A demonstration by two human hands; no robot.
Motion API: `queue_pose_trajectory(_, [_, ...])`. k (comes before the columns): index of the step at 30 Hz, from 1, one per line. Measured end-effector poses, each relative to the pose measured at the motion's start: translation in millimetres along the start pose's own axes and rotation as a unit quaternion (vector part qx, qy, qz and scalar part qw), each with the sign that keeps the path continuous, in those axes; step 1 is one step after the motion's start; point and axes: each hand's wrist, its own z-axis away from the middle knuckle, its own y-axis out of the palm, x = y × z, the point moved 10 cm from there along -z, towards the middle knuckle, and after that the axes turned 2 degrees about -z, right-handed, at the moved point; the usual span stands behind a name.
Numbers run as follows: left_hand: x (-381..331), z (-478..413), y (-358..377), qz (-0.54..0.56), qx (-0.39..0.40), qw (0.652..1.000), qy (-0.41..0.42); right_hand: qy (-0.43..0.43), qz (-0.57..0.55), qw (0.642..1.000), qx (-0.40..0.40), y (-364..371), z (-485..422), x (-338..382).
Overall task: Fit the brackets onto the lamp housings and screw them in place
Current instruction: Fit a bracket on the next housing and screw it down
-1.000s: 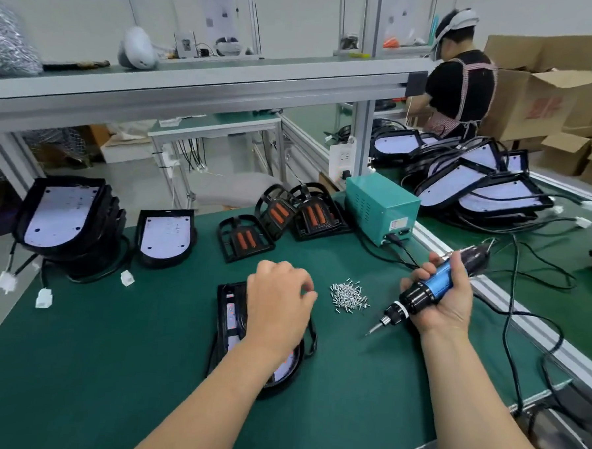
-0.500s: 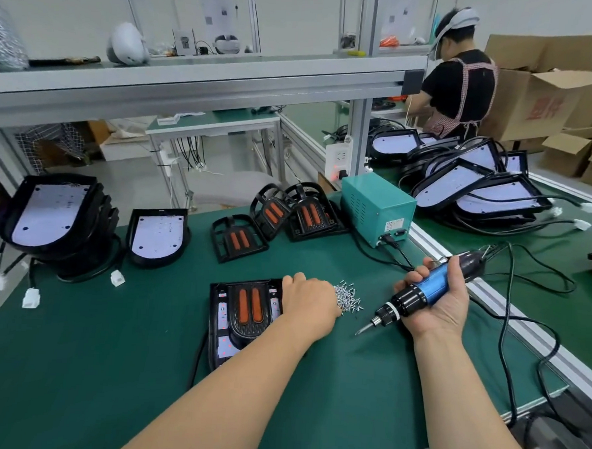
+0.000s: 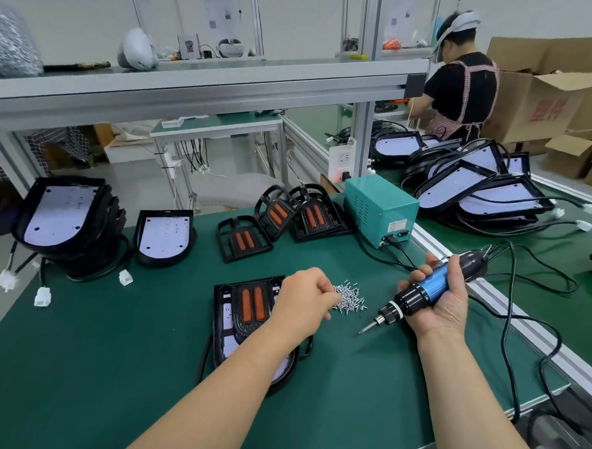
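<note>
Left hand (image 3: 304,300), screws (image 3: 350,296); right hand (image 3: 446,306), screwdriver (image 3: 435,283)

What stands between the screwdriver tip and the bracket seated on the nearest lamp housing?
The person's own left hand and wrist lie across the right side of the housing, fingertips at the screw pile, directly between the screwdriver tip in the right hand and the bracket. Nothing else visible intervenes.

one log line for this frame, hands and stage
left hand: at screw pile, fingers curled | right hand: grips screwdriver | bracket: on lamp housing | stage: screw pickup
</note>
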Motion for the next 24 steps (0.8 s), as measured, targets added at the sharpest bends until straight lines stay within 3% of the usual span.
queue_pose_trajectory(4, [14.7, 31.3, -14.7, 0.222, -0.008, 0.973, -0.069, -0.002, -0.005, 0.999, -0.037, 1.2, 14.6, -1.4])
queue_pose_trajectory(10, [29.7, 71.6, -16.9, 0.377, 0.022, 0.917, -0.126, -0.039, -0.057, 0.994, -0.086, 23.5, 53.2, -7.3])
queue_pose_trajectory(17, [49.0, 104.1, -23.0, 0.446, 0.011, 0.882, -0.154, -0.077, -0.064, 0.991, -0.084, 53.7, 94.5, -8.0])
queue_pose_trajectory(24, [52.3, 118.4, -24.0, 0.445, 0.022, 0.882, -0.155, -0.109, -0.009, 0.993, -0.042, 74.6, 119.9, -14.3])
